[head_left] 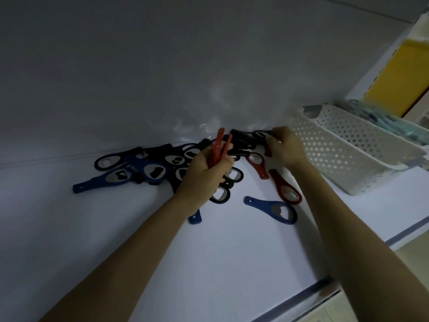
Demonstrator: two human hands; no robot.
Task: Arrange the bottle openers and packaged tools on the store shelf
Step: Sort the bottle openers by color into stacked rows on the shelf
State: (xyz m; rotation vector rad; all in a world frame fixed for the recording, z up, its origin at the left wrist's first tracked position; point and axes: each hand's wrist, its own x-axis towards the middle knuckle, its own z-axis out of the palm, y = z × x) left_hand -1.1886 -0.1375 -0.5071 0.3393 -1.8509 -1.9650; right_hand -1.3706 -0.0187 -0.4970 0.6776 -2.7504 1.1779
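Several bottle openers in black, blue and red lie in a loose pile (148,166) at the back of the white shelf (116,228). My left hand (204,175) is closed around a few red openers (219,147), held upright over the pile. My right hand (285,147) pinches a black opener (261,134) near the back wall. Two red openers (287,189) and a blue one (276,211) lie apart in front of my right hand. Another blue handle (195,218) pokes out under my left wrist.
A white perforated plastic basket (343,154) stands at the right of the shelf, close to my right hand. Behind it lie pale blue packaged items (380,122) and a yellow panel (401,73). The shelf's front edge (308,291) runs diagonally at the lower right.
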